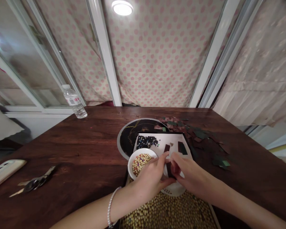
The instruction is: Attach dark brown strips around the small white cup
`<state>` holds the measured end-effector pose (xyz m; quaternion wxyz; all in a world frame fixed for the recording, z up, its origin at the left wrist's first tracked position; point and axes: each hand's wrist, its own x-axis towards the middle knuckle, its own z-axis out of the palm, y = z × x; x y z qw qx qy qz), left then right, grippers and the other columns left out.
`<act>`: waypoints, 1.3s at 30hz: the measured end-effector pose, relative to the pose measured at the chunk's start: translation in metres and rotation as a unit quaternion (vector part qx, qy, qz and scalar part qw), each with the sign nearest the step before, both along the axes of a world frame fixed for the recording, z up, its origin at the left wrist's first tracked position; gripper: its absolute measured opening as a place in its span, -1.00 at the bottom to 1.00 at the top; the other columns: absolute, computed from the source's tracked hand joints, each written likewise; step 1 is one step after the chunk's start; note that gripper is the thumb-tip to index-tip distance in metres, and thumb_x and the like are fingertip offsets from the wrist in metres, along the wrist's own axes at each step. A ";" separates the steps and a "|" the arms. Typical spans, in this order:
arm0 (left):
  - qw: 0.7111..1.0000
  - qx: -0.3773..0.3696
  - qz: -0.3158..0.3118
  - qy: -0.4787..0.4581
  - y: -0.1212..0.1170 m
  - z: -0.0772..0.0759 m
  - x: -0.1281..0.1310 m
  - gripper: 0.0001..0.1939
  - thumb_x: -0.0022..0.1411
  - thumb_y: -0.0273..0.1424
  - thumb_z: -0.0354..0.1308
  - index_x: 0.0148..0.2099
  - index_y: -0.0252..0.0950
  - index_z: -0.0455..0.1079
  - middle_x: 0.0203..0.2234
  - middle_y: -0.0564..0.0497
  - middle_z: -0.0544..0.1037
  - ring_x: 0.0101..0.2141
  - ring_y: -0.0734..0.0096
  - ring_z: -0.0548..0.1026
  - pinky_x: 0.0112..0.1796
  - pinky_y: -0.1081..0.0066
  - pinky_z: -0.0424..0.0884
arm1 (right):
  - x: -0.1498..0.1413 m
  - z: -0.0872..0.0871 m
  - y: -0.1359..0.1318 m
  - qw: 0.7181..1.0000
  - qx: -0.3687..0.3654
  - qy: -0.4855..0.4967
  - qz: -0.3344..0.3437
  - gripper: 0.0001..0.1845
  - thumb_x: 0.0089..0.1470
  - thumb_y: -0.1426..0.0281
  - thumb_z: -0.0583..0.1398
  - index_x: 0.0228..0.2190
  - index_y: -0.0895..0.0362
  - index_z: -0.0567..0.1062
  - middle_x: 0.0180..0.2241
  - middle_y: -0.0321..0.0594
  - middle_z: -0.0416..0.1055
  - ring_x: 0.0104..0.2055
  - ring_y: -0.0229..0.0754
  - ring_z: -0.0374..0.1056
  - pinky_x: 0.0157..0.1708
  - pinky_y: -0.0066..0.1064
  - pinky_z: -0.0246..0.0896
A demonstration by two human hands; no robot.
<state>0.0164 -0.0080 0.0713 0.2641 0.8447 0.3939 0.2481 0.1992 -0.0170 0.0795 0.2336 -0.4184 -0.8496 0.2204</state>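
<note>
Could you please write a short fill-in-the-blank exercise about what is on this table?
A white bracelet circles the ____ wrist.
The white bowl beside the left hand holds ____.
The tool lying on the wooden table, left of the hands, is a pair of ____.
A clear plastic bottle stands toward the table's far ____ corner.

Missing words: left; beans; scissors; left.
</note>
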 end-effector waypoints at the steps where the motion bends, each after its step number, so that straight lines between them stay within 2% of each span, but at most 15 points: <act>1: 1.000 0.000 0.001 -0.001 0.000 0.000 0.000 -0.25 0.00 -0.33 0.23 0.20 -0.40 0.03 -0.05 -0.32 0.43 -0.05 -0.09 0.39 -0.10 0.03 0.33 | 0.001 0.000 -0.001 1.000 -0.008 0.000 0.003 -0.79 -0.06 0.62 0.05 -0.39 0.10 0.19 -0.46 -0.30 0.30 -0.43 -0.25 0.26 -0.44 -0.43 0.12; 8: 1.000 -0.002 -0.009 -0.006 0.000 0.002 0.000 -0.26 0.03 -0.37 0.19 0.22 -0.41 0.01 -0.06 -0.31 0.43 -0.06 -0.04 0.40 -0.11 0.06 0.35 | 0.003 0.003 0.002 0.999 -0.030 -0.004 0.018 -0.77 -0.10 0.64 0.06 -0.40 0.10 0.19 -0.46 -0.31 0.30 -0.41 -0.25 0.27 -0.42 -0.43 0.15; 19: 0.999 0.018 -0.019 -0.019 0.001 -0.001 0.000 -0.27 0.02 -0.38 0.22 0.20 -0.39 0.03 -0.04 -0.28 0.42 -0.05 -0.01 0.39 -0.09 0.09 0.36 | -0.003 -0.004 0.010 0.993 0.114 -0.022 -0.012 -0.77 -0.05 0.67 -0.02 -0.39 0.11 0.16 -0.47 -0.22 0.32 -0.45 -0.22 0.23 -0.47 -0.43 0.12; 23: 1.000 0.018 -0.012 -0.020 0.001 -0.001 0.000 -0.28 0.03 -0.37 0.21 0.20 -0.39 0.05 -0.02 -0.31 0.41 -0.03 -0.04 0.38 -0.08 0.06 0.34 | -0.005 -0.005 0.014 0.990 0.138 -0.019 -0.019 -0.81 -0.03 0.63 -0.03 -0.43 0.10 0.11 -0.48 -0.21 0.29 -0.45 -0.20 0.20 -0.47 -0.41 0.11; 27: 1.000 0.018 -0.011 -0.016 0.001 -0.001 0.000 -0.28 0.03 -0.35 0.20 0.21 -0.38 0.05 -0.05 -0.29 0.43 -0.06 -0.05 0.39 -0.11 0.04 0.36 | -0.006 -0.002 0.012 0.994 0.107 -0.011 -0.016 -0.80 -0.03 0.64 -0.04 -0.45 0.09 0.09 -0.49 -0.23 0.26 -0.46 -0.21 0.19 -0.47 -0.41 0.11; 33: 1.000 0.014 -0.005 -0.005 -0.001 0.002 0.001 -0.28 0.03 -0.36 0.20 0.20 -0.41 0.04 -0.10 -0.29 0.45 -0.10 -0.05 0.41 -0.14 0.05 0.36 | -0.003 0.001 0.000 1.000 0.012 0.004 0.011 -0.80 0.00 0.63 -0.01 -0.38 0.10 0.15 -0.44 -0.26 0.28 -0.42 -0.24 0.23 -0.42 -0.42 0.13; 39: 1.000 0.009 -0.003 -0.008 -0.001 0.002 0.001 -0.33 0.04 -0.35 0.18 0.18 -0.40 0.09 -0.09 -0.30 0.45 -0.08 -0.07 0.41 -0.15 0.04 0.37 | 0.003 0.001 -0.003 0.998 -0.045 0.024 0.025 -0.74 -0.08 0.65 0.05 -0.36 0.10 0.18 -0.43 -0.30 0.30 -0.41 -0.27 0.24 -0.41 -0.44 0.13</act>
